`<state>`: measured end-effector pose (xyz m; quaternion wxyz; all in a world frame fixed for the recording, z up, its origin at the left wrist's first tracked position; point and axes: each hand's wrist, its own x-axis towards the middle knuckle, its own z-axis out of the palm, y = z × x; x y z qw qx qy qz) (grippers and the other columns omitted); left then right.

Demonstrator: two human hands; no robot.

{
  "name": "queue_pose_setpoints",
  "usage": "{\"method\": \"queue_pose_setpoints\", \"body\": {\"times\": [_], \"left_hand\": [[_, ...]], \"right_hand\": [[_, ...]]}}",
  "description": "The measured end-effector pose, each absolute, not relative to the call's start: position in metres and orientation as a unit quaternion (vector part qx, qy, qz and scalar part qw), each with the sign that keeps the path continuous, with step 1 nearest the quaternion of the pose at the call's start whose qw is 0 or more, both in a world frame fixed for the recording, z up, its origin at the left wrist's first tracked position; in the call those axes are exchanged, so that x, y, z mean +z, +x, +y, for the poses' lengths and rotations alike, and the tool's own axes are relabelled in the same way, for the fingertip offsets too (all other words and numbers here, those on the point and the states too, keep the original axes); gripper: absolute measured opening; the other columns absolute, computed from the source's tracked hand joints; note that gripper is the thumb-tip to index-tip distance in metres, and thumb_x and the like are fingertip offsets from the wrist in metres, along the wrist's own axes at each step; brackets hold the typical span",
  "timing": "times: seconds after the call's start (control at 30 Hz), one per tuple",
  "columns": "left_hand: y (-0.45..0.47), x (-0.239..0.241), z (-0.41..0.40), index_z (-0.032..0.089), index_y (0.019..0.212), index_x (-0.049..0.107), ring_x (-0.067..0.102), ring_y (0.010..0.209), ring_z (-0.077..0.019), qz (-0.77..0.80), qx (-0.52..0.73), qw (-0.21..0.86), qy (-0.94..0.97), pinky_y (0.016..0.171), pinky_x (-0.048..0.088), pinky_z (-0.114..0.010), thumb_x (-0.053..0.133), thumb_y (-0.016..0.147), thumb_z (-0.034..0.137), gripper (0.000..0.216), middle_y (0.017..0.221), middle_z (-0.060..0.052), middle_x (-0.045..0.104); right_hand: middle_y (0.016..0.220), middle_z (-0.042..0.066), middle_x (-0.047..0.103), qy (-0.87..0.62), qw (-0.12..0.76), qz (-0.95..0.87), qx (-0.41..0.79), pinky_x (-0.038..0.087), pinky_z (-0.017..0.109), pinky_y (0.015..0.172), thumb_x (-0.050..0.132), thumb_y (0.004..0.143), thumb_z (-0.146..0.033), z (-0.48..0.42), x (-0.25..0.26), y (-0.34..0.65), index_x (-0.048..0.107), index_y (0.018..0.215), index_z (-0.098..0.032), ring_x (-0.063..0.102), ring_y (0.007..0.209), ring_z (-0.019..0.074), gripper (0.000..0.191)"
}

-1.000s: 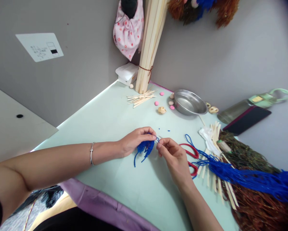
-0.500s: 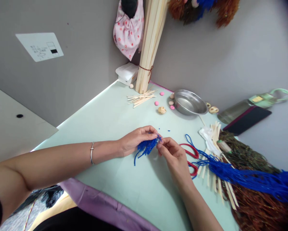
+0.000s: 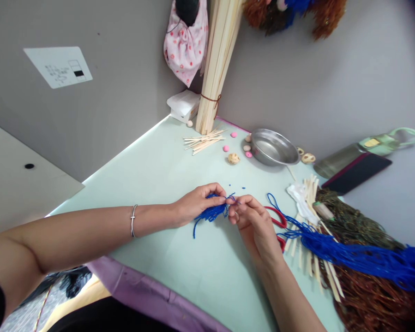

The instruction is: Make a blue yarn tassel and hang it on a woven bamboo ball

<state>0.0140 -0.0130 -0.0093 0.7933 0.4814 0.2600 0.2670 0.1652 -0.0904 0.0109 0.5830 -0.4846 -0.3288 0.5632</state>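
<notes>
Between thumb and fingers, my left hand [image 3: 196,203] pinches a small bunch of blue yarn [image 3: 210,213], whose loose ends fan down to the left. My right hand [image 3: 254,219] is at the bunch's right end, its thumb and forefinger closed on a blue strand. The strand is thin and partly covered by the fingertips. Red-handled scissors [image 3: 279,217] lie just right of my right hand, partly hidden by it and by a long hank of blue yarn [image 3: 345,249].
A metal bowl [image 3: 274,147] stands at the back, with pink beads [image 3: 225,148] and a woven ball [image 3: 233,158] beside it. Thin sticks [image 3: 205,140] lie before a tied bundle of wood strips [image 3: 217,69]. Brown yarn [image 3: 369,295], a phone [image 3: 357,171] and a bottle [image 3: 342,157] are at right.
My right hand has turned and shifted slightly right and up, drawing out a strand at the bunch's end. My left hand stays nearly in place on the blue yarn.
</notes>
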Motion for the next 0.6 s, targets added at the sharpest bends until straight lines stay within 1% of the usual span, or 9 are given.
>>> {"method": "queue_pose_setpoints", "body": {"times": [0.1, 0.17, 0.23, 0.27, 0.3, 0.37, 0.43, 0.53, 0.6], "left_hand": [[0.014, -0.007, -0.013, 0.016, 0.083, 0.055, 0.045, 0.058, -0.0064, 0.269, 0.259, 0.794, 0.479, 0.055, 0.033, -0.020, 0.069, 0.078, 0.035, 0.024, 0.069, 0.004, 0.053], [0.014, -0.005, -0.013, 0.016, 0.083, 0.054, 0.043, 0.054, -0.0058, 0.274, 0.249, 0.800, 0.471, 0.051, 0.031, -0.019, 0.070, 0.078, 0.036, 0.025, 0.066, 0.005, 0.051], [0.014, -0.003, -0.014, 0.016, 0.083, 0.054, 0.043, 0.053, -0.0055, 0.278, 0.247, 0.803, 0.466, 0.051, 0.031, -0.019, 0.070, 0.077, 0.036, 0.026, 0.066, 0.004, 0.052], [0.014, -0.003, -0.014, 0.016, 0.082, 0.054, 0.043, 0.054, -0.0053, 0.279, 0.248, 0.803, 0.464, 0.051, 0.032, -0.019, 0.070, 0.077, 0.036, 0.026, 0.067, 0.004, 0.052], [0.014, -0.003, -0.014, 0.016, 0.082, 0.054, 0.044, 0.055, -0.0053, 0.279, 0.250, 0.802, 0.465, 0.052, 0.032, -0.019, 0.070, 0.077, 0.035, 0.025, 0.067, 0.004, 0.052], [0.013, -0.003, -0.014, 0.016, 0.082, 0.054, 0.045, 0.058, -0.0057, 0.278, 0.252, 0.798, 0.472, 0.054, 0.034, -0.018, 0.069, 0.078, 0.034, 0.024, 0.069, 0.004, 0.052], [0.012, -0.004, -0.014, 0.016, 0.083, 0.056, 0.046, 0.061, -0.0063, 0.273, 0.250, 0.792, 0.485, 0.055, 0.034, -0.018, 0.069, 0.079, 0.034, 0.022, 0.070, 0.004, 0.052], [0.011, -0.005, -0.015, 0.016, 0.083, 0.057, 0.045, 0.062, -0.0065, 0.264, 0.248, 0.784, 0.504, 0.055, 0.034, -0.018, 0.067, 0.081, 0.033, 0.020, 0.071, 0.003, 0.053], [0.011, -0.006, -0.015, 0.016, 0.083, 0.057, 0.045, 0.062, -0.0064, 0.261, 0.250, 0.780, 0.511, 0.055, 0.033, -0.018, 0.066, 0.081, 0.032, 0.018, 0.072, 0.004, 0.052]], "right_hand": [[0.077, 0.001, 0.062, -0.471, 0.601, -0.306, 0.568, 0.039, 0.022, 0.051, 0.064, 0.081, -0.026, -0.090, 0.017, 0.171, 0.062, 0.077, -0.020, 0.046, 0.054, 0.0092, 0.007], [0.065, -0.002, 0.055, -0.463, 0.630, -0.291, 0.552, 0.034, 0.020, 0.046, 0.061, 0.083, -0.028, -0.089, 0.020, 0.177, 0.062, 0.077, -0.019, 0.037, 0.047, 0.0074, 0.010], [0.055, -0.005, 0.044, -0.466, 0.652, -0.275, 0.531, 0.028, 0.019, 0.042, 0.060, 0.084, -0.029, -0.087, 0.020, 0.183, 0.061, 0.074, -0.019, 0.030, 0.044, 0.0068, 0.014], [0.053, -0.006, 0.041, -0.477, 0.656, -0.271, 0.518, 0.026, 0.019, 0.041, 0.061, 0.083, -0.030, -0.086, 0.018, 0.185, 0.060, 0.073, -0.019, 0.028, 0.043, 0.0065, 0.015], [0.053, -0.006, 0.041, -0.495, 0.652, -0.272, 0.505, 0.025, 0.018, 0.041, 0.063, 0.083, -0.031, -0.086, 0.016, 0.186, 0.060, 0.073, -0.019, 0.028, 0.043, 0.0062, 0.016], [0.058, -0.004, 0.049, -0.541, 0.621, -0.297, 0.483, 0.028, 0.019, 0.043, 0.065, 0.083, -0.036, -0.086, 0.012, 0.184, 0.062, 0.077, -0.018, 0.034, 0.046, 0.0064, 0.019], [0.065, -0.002, 0.055, -0.580, 0.561, -0.360, 0.469, 0.033, 0.020, 0.048, 0.065, 0.085, -0.042, -0.088, 0.007, 0.179, 0.063, 0.084, -0.019, 0.041, 0.052, 0.0082, 0.024], [0.062, -0.003, 0.052, -0.592, 0.468, -0.468, 0.461, 0.035, 0.023, 0.056, 0.063, 0.087, -0.043, -0.092, 0.005, 0.171, 0.063, 0.081, -0.019, 0.043, 0.058, 0.0105, 0.025], [0.060, -0.004, 0.049, -0.589, 0.451, -0.498, 0.448, 0.034, 0.024, 0.057, 0.064, 0.088, -0.040, -0.093, 0.006, 0.169, 0.061, 0.076, -0.019, 0.042, 0.058, 0.0108, 0.024]]}}
